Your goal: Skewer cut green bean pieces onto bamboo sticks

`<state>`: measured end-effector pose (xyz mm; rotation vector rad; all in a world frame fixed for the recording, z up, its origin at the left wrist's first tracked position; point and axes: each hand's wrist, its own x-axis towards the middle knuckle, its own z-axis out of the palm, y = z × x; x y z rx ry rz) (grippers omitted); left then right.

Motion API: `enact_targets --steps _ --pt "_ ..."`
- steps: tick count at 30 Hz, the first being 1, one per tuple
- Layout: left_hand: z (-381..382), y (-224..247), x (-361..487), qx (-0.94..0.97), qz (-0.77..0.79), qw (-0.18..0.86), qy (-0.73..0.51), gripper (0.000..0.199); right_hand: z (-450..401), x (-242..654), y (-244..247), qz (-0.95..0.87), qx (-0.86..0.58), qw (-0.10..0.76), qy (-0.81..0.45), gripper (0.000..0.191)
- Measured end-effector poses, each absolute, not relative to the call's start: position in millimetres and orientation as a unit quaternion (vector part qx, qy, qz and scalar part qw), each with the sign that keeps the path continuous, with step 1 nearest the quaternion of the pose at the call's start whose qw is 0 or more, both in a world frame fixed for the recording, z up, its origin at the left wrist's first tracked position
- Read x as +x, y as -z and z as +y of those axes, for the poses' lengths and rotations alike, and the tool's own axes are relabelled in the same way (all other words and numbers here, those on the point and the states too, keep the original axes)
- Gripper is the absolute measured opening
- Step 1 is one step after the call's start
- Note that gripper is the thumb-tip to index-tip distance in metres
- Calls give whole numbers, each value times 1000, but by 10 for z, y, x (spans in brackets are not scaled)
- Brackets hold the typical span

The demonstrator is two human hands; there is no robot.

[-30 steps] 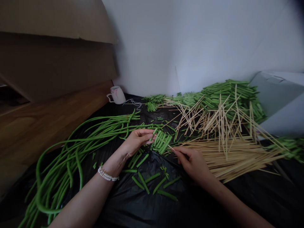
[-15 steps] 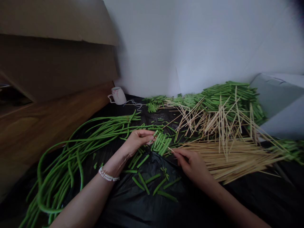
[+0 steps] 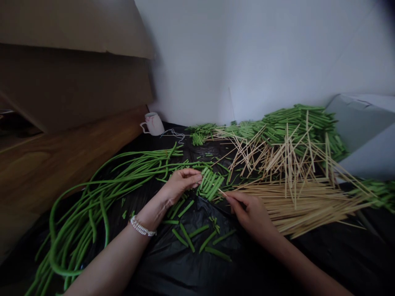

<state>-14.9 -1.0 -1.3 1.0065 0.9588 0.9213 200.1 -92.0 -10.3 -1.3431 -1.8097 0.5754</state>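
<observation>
Smooth, green bean pieces (image 3: 211, 185), cut short and set side by side, form a row on a thin wooden stick (image 3: 221, 191) at centre. The left hand (image 3: 183, 181) grasps the row's left end; the right hand (image 3: 248, 211) pinches the stick's right end. Left: long, curving beans (image 3: 92, 222) on wrinkled black plastic (image 3: 173, 263). Right: straight, pale loose sticks (image 3: 308, 203). Far left: a white mug (image 3: 154, 124), its pink marking unreadable.

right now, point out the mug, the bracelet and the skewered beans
Mug (image 3: 154, 125): head view, on its side wall
Bracelet (image 3: 142, 228): head view, on its beads
Skewered beans (image 3: 211, 184): head view, middle of the row
</observation>
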Motion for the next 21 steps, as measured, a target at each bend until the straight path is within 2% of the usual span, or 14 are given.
enact_targets --steps 9,15,21 --pt "-9 44 -155 479 418 663 -396 23 -919 2027 196 -755 -495 409 -132 26" --pt "-18 65 -150 484 426 663 -381 23 -918 2023 136 -739 -501 405 -196 25" --pt "-76 18 -84 474 410 661 -411 24 -909 2025 107 -724 -521 413 -185 23"
